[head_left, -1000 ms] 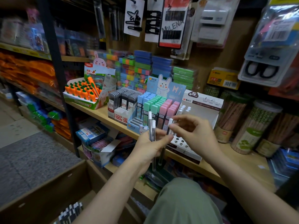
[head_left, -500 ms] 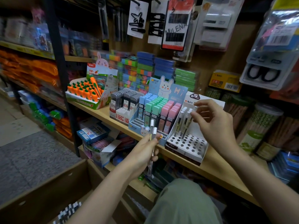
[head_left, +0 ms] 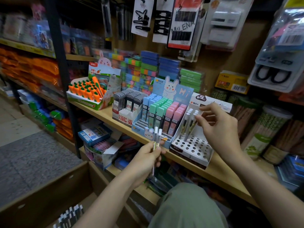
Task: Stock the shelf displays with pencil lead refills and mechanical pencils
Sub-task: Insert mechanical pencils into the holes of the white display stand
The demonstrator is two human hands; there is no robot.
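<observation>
My left hand (head_left: 145,157) grips two clear mechanical pencils (head_left: 157,136) with white caps, held upright in front of the shelf edge. A white display stand (head_left: 191,146) with rows of round holes sits on the wooden shelf (head_left: 102,113). Several of the same pencils (head_left: 187,125) lean in its back holes. My right hand (head_left: 219,129) hovers beside their white caps, fingers loosely spread, with nothing seen in it. Left of the stand is a blue bunny box of pastel lead refill cases (head_left: 158,115), then a box of black lead refills (head_left: 128,102).
A carrot-shaped item display (head_left: 85,91) stands at the shelf's left end. Clear jars of wooden pencils (head_left: 266,134) stand to the right. A cardboard box (head_left: 49,191) on the floor holds more pencils (head_left: 69,216). Carded goods hang overhead. My knee (head_left: 185,206) is below the shelf.
My right hand took a pencil from my left hand, set it in the white stand, and now has drawn slightly back from the caps. My left hand holds fewer pencils.
</observation>
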